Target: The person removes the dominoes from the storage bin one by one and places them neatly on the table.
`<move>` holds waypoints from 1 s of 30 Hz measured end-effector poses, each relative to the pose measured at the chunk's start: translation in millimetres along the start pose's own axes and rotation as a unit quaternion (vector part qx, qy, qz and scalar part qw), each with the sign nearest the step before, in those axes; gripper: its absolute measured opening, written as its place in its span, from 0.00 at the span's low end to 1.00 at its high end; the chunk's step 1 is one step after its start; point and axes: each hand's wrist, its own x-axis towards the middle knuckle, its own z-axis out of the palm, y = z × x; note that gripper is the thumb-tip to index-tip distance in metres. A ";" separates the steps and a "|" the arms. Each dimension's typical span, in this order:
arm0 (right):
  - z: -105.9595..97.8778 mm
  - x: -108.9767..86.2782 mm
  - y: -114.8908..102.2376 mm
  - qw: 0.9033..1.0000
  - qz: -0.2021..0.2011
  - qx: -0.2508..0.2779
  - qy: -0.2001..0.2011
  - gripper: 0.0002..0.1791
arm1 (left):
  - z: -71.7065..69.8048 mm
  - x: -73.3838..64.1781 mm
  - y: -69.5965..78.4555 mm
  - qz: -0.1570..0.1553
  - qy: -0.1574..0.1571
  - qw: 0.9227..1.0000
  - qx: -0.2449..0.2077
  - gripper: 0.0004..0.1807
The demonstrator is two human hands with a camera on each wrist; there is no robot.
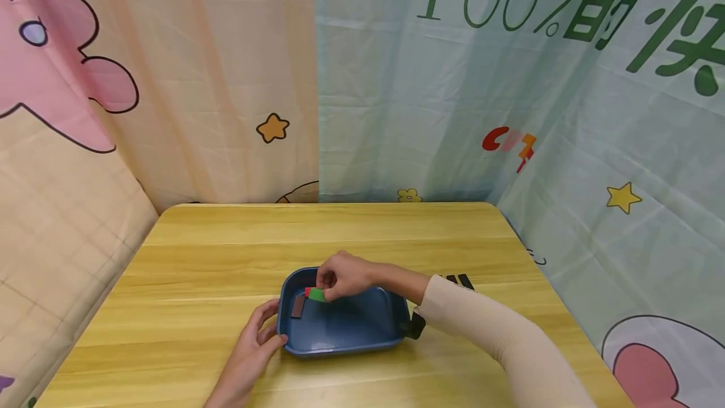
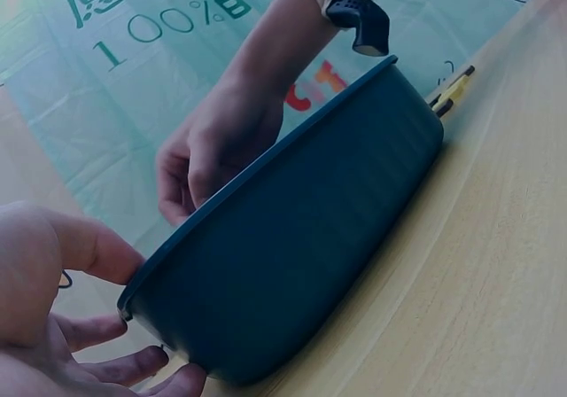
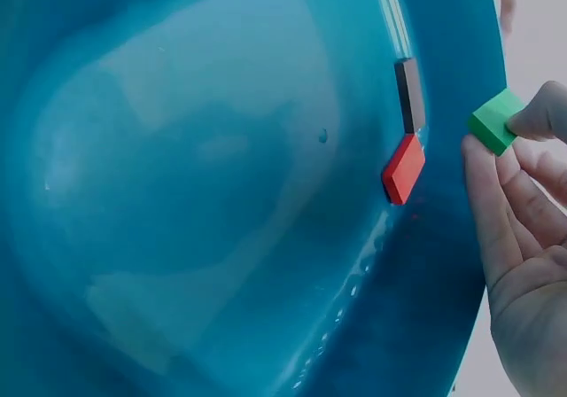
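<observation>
A deep blue plastic tub [image 1: 340, 336] sits on the table. My left hand [image 1: 257, 339] holds its left end, thumb and fingers bent around the outer wall below the rim. Over the inside of the tub, my right hand [image 1: 347, 274] pinches a small green block [image 3: 496, 120] between thumb and fingertips. On the tub floor along the left end lie a dark brown flat block [image 1: 297, 306] and a red diamond-shaped block [image 3: 405, 171], their ends close together in the right wrist view. The green block partly covers the red one in the head view.
Past the tub's right end lie several black-ended strips [image 1: 466, 281], partly hidden by the right forearm; yellow shows between their black ends in the left wrist view. A black device [image 2: 359, 20] is at the right sleeve. Printed curtains surround the wooden table [image 1: 226, 238].
</observation>
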 end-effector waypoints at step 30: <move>20.1 -106.2 8.8 0.901 0.156 0.250 0.318 0.10 | 2.5 2.0 1.8 -0.004 0.004 1.000 0.010 0.37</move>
